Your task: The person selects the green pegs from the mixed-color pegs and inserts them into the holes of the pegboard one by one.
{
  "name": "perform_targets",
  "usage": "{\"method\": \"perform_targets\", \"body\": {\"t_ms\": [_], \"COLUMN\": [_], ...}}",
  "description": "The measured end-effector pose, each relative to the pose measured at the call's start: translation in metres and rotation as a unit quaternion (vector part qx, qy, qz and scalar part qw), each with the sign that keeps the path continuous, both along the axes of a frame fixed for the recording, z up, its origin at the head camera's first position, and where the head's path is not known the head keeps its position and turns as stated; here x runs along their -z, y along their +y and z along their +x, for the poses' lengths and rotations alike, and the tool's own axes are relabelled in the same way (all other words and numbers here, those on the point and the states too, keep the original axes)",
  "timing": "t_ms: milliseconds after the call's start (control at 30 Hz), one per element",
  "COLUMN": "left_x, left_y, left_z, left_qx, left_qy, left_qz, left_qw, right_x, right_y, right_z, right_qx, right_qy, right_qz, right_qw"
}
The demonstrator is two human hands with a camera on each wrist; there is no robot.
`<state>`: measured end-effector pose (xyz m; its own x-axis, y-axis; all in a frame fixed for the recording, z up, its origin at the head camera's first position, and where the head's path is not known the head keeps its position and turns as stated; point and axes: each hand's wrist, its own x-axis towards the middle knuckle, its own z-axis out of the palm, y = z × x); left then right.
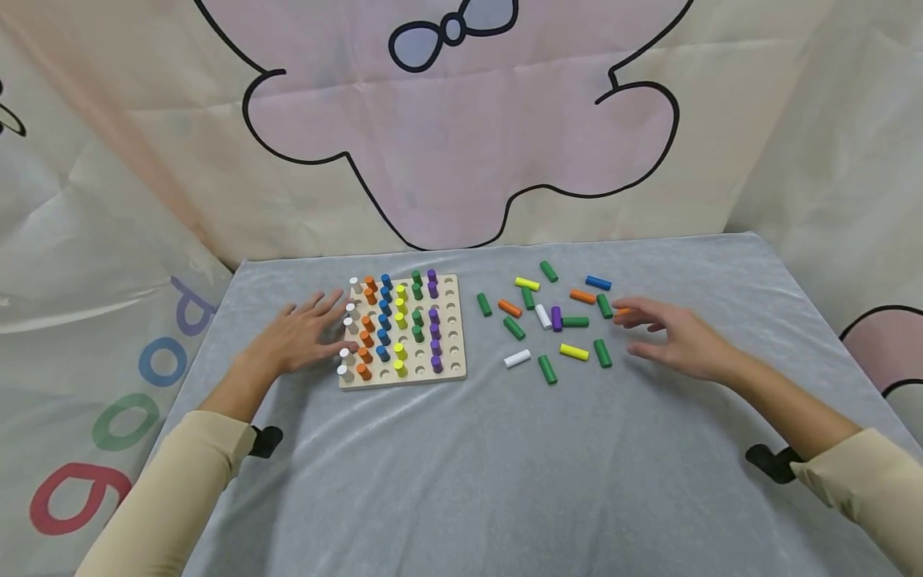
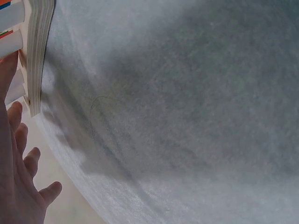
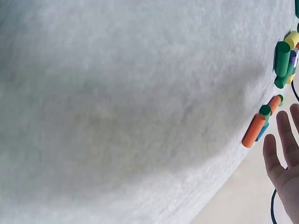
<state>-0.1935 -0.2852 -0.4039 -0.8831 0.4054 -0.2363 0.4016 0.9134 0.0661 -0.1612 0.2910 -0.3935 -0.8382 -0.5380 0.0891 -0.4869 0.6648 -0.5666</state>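
Beside right hand [image 1: 674, 340] fingertips, orange peg [image 1: 622, 311], left hand [image 1: 299, 336] against pegboard [image 1: 454, 369], both hands spread flat

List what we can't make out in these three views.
- Head view: orange peg mostly hidden by the right hand; contact unclear.
- Left wrist view: pegboard cut off by the left edge; left hand partly out of frame.
- Right wrist view: loose pegs at the right edge, blurred and overlapping.

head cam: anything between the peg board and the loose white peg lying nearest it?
Nothing. In the head view the stretch between the peg board and the white peg is bare grey cloth; the other loose pegs lie farther right.
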Motion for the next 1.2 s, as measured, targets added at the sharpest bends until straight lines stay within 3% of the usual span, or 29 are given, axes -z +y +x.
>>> {"method": "perform_targets", "body": {"t_ms": [167, 633, 1200], "left_x": [0.002, 0.01, 0.013], "left_y": [0.0, -0.001, -0.003], "left_z": [0.0, -0.003, -0.005], "left_qx": [0.003, 0.012, 0.029], "left_qy": [0.001, -0.017, -0.009], "left_qz": [0.005, 0.019, 0.012], "left_qw": [1.0, 0.9996, 0.9995], "right_x": [0.005, 0.013, 0.018], "right_y": [-0.005, -0.013, -0.021], "right_z": [-0.002, -0.008, -0.012], "right_qx": [0.003, -0.015, -0.019], "right_qy": [-0.043, -0.06, -0.094], "right_qz": [-0.009, -0.018, 0.006], "right_qw": [0.999, 0.998, 0.995]}}
